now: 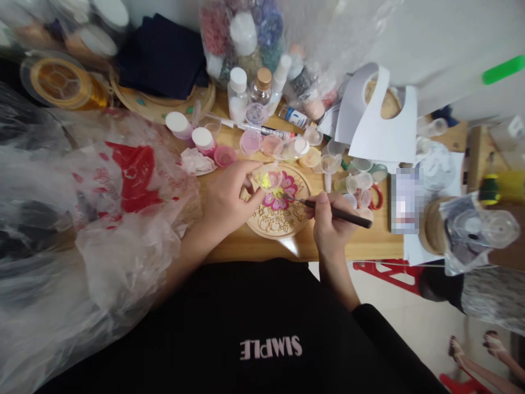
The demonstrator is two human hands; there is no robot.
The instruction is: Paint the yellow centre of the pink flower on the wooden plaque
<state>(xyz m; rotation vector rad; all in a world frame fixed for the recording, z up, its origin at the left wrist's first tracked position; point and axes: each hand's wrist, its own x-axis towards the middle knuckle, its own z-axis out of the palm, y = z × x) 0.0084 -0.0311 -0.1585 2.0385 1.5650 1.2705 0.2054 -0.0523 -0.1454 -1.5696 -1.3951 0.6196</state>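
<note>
Two things held: left grip [232, 192] pinches a cup [272, 179] (yellow inside), right grip [333, 227] a dark-handled tool [353, 217].

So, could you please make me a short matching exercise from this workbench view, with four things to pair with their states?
1. Left hand
2. Right hand
3. Round wooden board
4. Plastic bag

A. decorated with a pink flower
B. see-through, with red print
C. holding a dark-handled tool
D. holding a small clear cup with yellow inside

Pairs: 1-D, 2-C, 3-A, 4-B
</note>
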